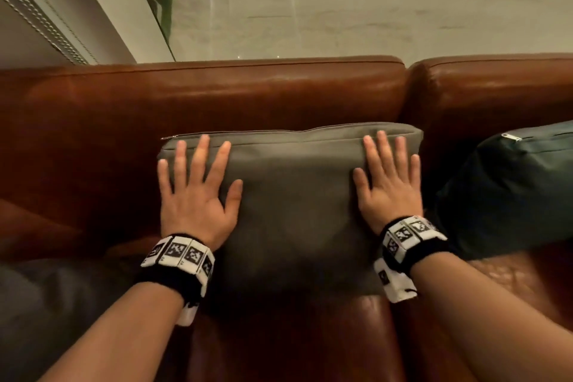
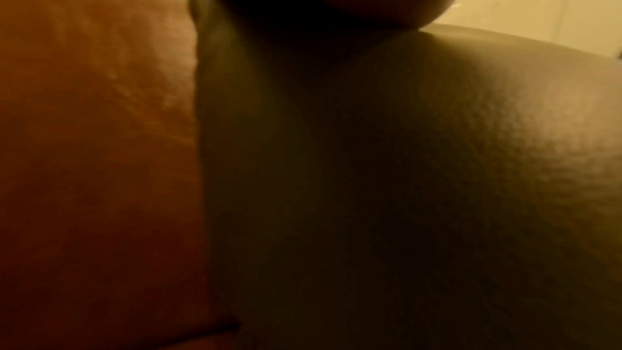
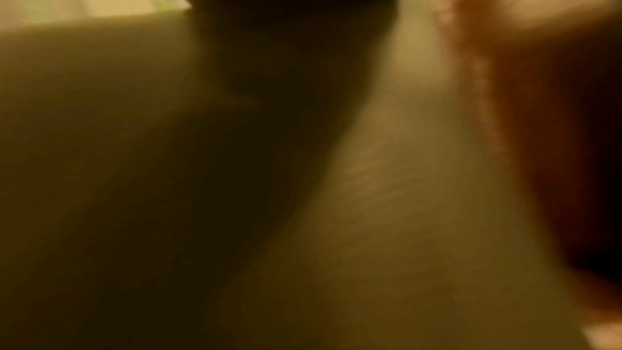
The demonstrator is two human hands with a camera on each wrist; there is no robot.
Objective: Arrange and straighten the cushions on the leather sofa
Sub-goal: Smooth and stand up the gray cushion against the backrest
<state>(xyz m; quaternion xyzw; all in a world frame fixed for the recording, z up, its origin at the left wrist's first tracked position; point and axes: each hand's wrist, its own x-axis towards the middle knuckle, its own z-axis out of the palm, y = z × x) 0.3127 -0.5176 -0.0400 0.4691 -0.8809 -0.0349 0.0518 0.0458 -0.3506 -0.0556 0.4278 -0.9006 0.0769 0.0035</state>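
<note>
1. Grey cushion (image 1: 294, 195): stands upright on the seat of the brown leather sofa (image 1: 217, 93) and leans against the backrest. The zipper edge runs along the top.
2. Left hand (image 1: 195, 198): laid flat on the front face of the grey cushion, at its left edge. Fingers are straight and spread, with the tips near the top seam. Nothing is grasped; the palm presses on the fabric.
3. Right hand (image 1: 387, 192): laid flat on the same face, near the right edge. Fingers are straight and close together and point toward the top seam. Nothing is grasped.
4. Both wrists carry black bands with black-and-white square markers.
5. Dark green cushion (image 1: 508, 192): lies on the seat to the right of the grey cushion, beside the right wrist, zipper pull at its far edge.
6. A grey object (image 1: 46, 304) lies on the near left seat; its kind cannot be determined.
7. Wrist views: both are dim and blurred. The left wrist view shows grey fabric (image 2: 403, 169) next to brown leather (image 2: 94, 116).
8. A pale marble-look wall (image 1: 372, 0) stands beyond the backrest.
</note>
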